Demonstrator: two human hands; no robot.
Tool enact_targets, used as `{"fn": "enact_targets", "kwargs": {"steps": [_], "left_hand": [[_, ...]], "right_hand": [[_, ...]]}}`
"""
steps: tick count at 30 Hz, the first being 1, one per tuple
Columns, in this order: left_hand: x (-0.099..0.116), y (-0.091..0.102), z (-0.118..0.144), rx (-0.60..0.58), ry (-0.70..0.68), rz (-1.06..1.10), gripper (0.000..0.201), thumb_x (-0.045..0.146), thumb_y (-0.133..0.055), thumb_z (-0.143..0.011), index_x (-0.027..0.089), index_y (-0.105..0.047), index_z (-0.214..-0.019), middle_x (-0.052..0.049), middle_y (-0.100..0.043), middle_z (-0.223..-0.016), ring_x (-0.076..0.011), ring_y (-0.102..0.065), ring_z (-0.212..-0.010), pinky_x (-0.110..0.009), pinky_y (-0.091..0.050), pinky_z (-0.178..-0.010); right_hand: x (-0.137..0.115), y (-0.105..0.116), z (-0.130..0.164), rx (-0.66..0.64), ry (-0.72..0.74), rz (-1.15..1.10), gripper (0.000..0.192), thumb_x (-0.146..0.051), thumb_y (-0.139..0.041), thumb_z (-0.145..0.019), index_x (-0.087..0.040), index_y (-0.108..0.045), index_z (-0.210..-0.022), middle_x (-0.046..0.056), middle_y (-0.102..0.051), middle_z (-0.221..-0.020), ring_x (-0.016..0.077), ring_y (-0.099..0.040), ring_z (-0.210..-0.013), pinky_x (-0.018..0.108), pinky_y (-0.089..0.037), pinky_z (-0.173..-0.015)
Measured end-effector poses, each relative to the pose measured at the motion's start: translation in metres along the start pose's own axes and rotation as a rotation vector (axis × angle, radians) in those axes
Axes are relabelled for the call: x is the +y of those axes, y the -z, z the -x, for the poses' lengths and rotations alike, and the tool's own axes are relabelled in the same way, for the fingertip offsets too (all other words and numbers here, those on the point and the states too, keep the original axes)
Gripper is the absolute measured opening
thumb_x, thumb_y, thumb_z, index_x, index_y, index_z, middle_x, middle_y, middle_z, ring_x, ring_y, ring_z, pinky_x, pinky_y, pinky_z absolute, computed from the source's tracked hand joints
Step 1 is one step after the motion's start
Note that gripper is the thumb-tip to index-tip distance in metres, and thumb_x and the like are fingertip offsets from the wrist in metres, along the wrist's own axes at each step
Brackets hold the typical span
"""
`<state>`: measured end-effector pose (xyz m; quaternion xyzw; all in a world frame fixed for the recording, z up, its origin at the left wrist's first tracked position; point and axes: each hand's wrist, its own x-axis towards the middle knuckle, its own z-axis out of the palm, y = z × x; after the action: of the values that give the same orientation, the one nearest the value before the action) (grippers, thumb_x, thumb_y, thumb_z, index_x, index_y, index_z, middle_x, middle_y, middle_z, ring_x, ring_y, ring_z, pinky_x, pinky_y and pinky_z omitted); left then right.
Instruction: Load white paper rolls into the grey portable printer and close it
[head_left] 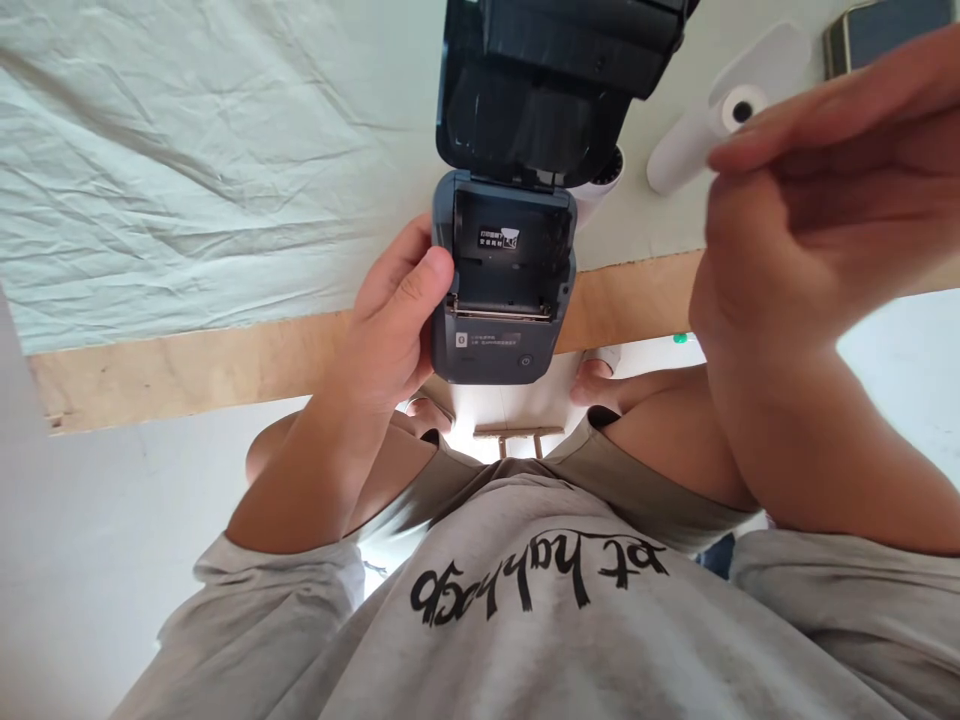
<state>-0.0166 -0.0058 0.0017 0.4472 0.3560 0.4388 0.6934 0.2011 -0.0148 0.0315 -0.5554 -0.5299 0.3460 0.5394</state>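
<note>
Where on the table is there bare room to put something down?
The wrinkled pale cloth left of the dark grey label printer lies bare, down to the wooden table edge. It is crowded right of the printer: a white paper roll, a dark box and the raised right hand.

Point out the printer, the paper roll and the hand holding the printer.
printer (501,300): head view, on its grey body below the open lid.
paper roll (701,135): head view, on its white side near the core.
left hand (390,325): head view, on the back of the hand gripping the printer.
</note>
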Motion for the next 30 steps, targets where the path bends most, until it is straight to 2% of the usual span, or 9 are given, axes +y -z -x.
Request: {"fn": "enact_targets", "kwargs": {"steps": [3, 8, 11, 15, 17, 22, 25, 27, 30], "left_hand": [[0.001, -0.001, 0.000, 0.020, -0.010, -0.029, 0.038, 0.049, -0.050, -0.091, 0.018, -0.066, -0.107, -0.004, -0.072, -0.095, -0.0163, -0.069, -0.076, -0.027, -0.056, -0.054], [0.001, -0.002, 0.001, 0.039, -0.018, -0.031, 0.039, 0.049, -0.048, -0.092, 0.019, -0.066, -0.110, -0.004, -0.072, -0.100, -0.0166, -0.070, -0.084, -0.027, -0.058, -0.064], [0.000, -0.002, 0.001, 0.041, -0.030, -0.024, 0.039, 0.049, -0.049, -0.092, 0.018, -0.066, -0.110, -0.005, -0.072, -0.103, -0.0175, -0.070, -0.090, -0.029, -0.059, -0.073], [-0.001, -0.003, 0.000, 0.043, -0.028, -0.026, 0.041, 0.050, -0.048, -0.092, 0.019, -0.065, -0.112, -0.006, -0.070, -0.111, -0.0204, -0.069, -0.102, -0.034, -0.057, -0.087], [-0.001, -0.003, 0.000, 0.042, -0.018, -0.038, 0.041, 0.051, -0.047, -0.092, 0.020, -0.064, -0.112, -0.006, -0.070, -0.112, -0.0209, -0.069, -0.103, -0.035, -0.057, -0.087], [0.000, -0.003, 0.001, 0.043, -0.009, -0.051, 0.041, 0.053, -0.048, -0.090, 0.022, -0.064, -0.113, -0.005, -0.069, -0.112, -0.0211, -0.068, -0.104, -0.035, -0.057, -0.086], [0.000, -0.001, 0.002, 0.039, -0.006, -0.061, 0.040, 0.054, -0.048, -0.091, 0.023, -0.064, -0.111, -0.004, -0.070, -0.110, -0.0205, -0.069, -0.099, -0.033, -0.058, -0.080], [0.000, 0.000, 0.003, 0.046, -0.006, -0.069, 0.039, 0.054, -0.048, -0.091, 0.023, -0.065, -0.108, -0.003, -0.071, -0.104, -0.0191, -0.070, -0.093, -0.031, -0.058, -0.071], [-0.003, 0.001, 0.002, 0.033, -0.012, -0.063, 0.040, 0.055, -0.049, -0.090, 0.022, -0.065, -0.108, -0.004, -0.070, -0.099, -0.0192, -0.071, -0.087, -0.030, -0.057, -0.063]], "right_hand": [[0.005, -0.009, -0.002, 0.079, 0.267, 0.071, 0.014, -0.018, -0.063, -0.079, -0.026, -0.051, -0.078, 0.001, -0.052, -0.081, 0.0132, -0.053, -0.075, 0.031, -0.046, -0.070], [0.007, -0.012, -0.001, -0.019, 0.204, 0.133, 0.013, -0.017, -0.057, -0.081, -0.027, -0.050, -0.076, -0.001, -0.054, -0.076, 0.0146, -0.059, -0.076, 0.032, -0.045, -0.067], [0.011, -0.009, -0.004, -0.055, 0.191, 0.188, 0.013, -0.020, -0.060, -0.083, -0.031, -0.052, -0.084, -0.002, -0.054, -0.088, 0.0137, -0.060, -0.088, 0.031, -0.050, -0.077], [0.022, -0.008, -0.010, -0.209, 0.188, 0.286, 0.044, -0.015, -0.066, -0.077, -0.040, -0.052, -0.110, -0.005, -0.052, -0.125, 0.0184, -0.049, -0.123, 0.035, -0.047, -0.101], [0.027, -0.011, -0.015, -0.270, 0.163, 0.291, 0.049, -0.014, -0.064, -0.079, -0.041, -0.050, -0.117, -0.005, -0.052, -0.129, 0.0196, -0.049, -0.125, 0.037, -0.046, -0.102], [0.031, -0.015, -0.021, -0.275, 0.197, 0.365, 0.029, -0.018, -0.060, -0.083, -0.036, -0.058, -0.106, 0.000, -0.063, -0.101, 0.0197, -0.057, -0.093, 0.035, -0.050, -0.083], [0.023, -0.014, -0.016, -0.214, 0.158, 0.277, 0.029, -0.016, -0.058, -0.084, -0.034, -0.060, -0.107, 0.000, -0.061, -0.104, 0.0166, -0.054, -0.085, 0.032, -0.048, -0.070], [0.016, -0.011, -0.011, -0.152, 0.062, 0.101, 0.031, -0.016, -0.054, -0.083, -0.034, -0.060, -0.108, 0.000, -0.059, -0.111, 0.0151, -0.053, -0.081, 0.030, -0.047, -0.059], [0.011, -0.008, -0.007, -0.139, -0.242, -0.255, 0.032, -0.019, -0.056, -0.075, -0.031, -0.059, -0.105, 0.002, -0.056, -0.104, 0.0160, -0.056, -0.075, 0.028, -0.045, -0.046]]}}
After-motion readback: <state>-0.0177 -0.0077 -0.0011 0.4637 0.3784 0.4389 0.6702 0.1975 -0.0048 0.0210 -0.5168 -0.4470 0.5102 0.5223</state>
